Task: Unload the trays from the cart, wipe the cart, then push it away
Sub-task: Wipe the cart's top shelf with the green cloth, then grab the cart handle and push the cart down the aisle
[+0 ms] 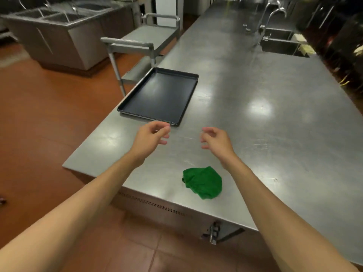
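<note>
Dark rectangular metal trays point(160, 95), apparently 2 stacked, lie on the steel counter point(255, 114) beside the grey cart point(149, 36), unloaded. My left hand point(151, 137) and right hand point(215, 141) hover empty, fingers loosely curled; crumpled green cloth point(203, 182) waits nearer me.

So I count two stacked trays point(160, 95), one green cloth point(203, 182), one cart point(146, 41), two hands, and two faucets at the upper right.
</note>
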